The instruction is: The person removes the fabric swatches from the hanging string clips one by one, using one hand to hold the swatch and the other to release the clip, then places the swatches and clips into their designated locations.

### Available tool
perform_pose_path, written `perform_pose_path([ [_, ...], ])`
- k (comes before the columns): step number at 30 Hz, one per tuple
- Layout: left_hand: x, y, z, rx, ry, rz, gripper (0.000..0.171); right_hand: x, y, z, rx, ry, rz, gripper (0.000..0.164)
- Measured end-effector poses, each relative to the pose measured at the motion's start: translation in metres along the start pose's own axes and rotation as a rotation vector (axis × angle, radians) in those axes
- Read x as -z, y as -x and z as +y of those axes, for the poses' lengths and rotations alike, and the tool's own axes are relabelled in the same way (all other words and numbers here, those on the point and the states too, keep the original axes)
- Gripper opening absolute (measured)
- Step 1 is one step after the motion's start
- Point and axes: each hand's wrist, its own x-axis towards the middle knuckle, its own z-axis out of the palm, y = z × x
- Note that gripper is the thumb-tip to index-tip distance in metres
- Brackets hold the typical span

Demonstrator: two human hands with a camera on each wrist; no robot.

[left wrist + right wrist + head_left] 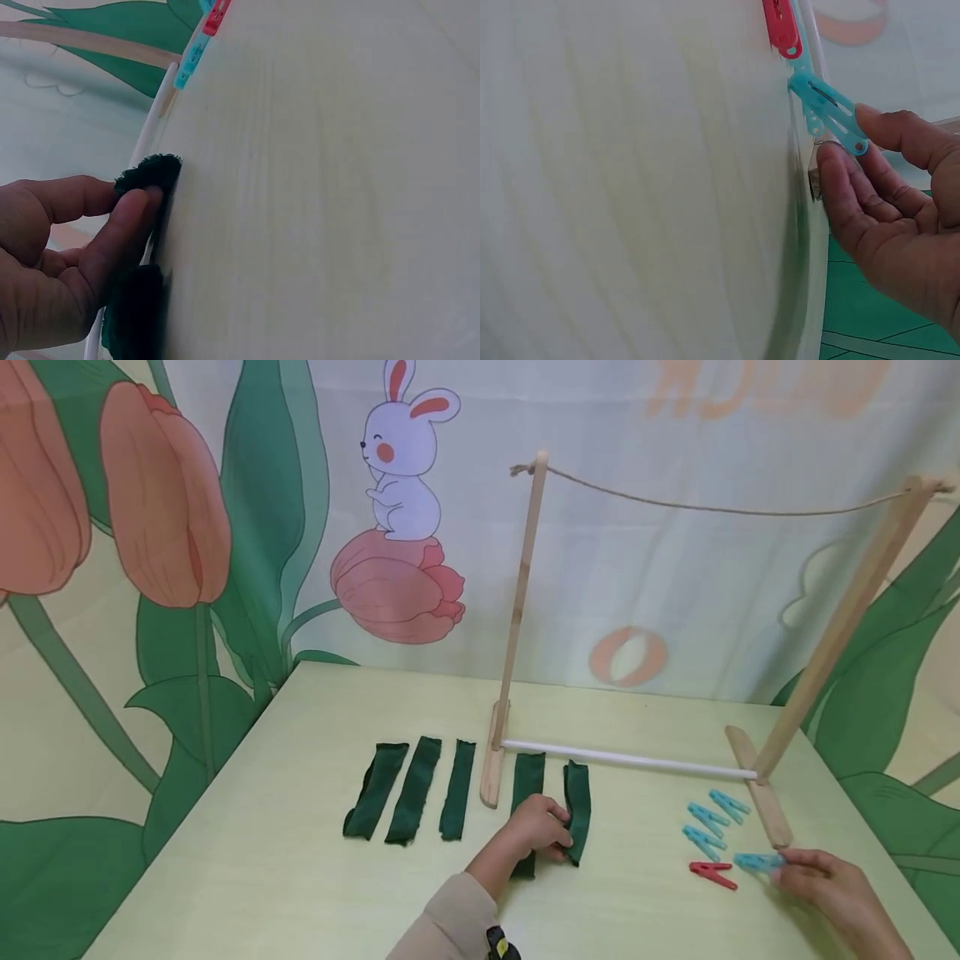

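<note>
My left hand [538, 827] pinches the right edge strip, a narrow dark green cloth strip [580, 797], near its lower end. In the left wrist view thumb and index finger grip the frayed end of the strip [154, 172]. The forearm crosses over another green strip [529, 772] lying just to the left. At the right, my right hand [832, 885] holds a light blue clothespin [756, 862] by one end. The right wrist view has this clothespin [825, 105] tilted between thumb and fingers. Beside it lie a red clothespin [712, 873] and three blue clothespins [707, 816].
Behind the strips stands a wooden frame: left post [520, 602], right post [840, 627], a sagging twine [675, 506] between their tops and a white rod [630, 760] low down. Three more green strips [414, 789] lie left of it. A printed curtain hangs behind the table [247, 860].
</note>
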Motion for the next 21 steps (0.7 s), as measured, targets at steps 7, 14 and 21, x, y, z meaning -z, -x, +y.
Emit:
perform_pose_path([
  [7,0.004,0.009,0.003,0.013,-0.043,-0.06,0.02,0.001,-0.012,0.002,-0.046,0.056,-0.043,0.06],
  [14,0.012,0.015,-0.006,-0.022,-0.014,-0.119,0.02,0.002,-0.015,0.011,-0.104,0.08,-0.03,0.077],
  [21,0.021,0.025,-0.012,-0.059,-0.008,-0.133,0.021,0.008,-0.015,0.025,-0.12,0.042,0.063,0.088],
])
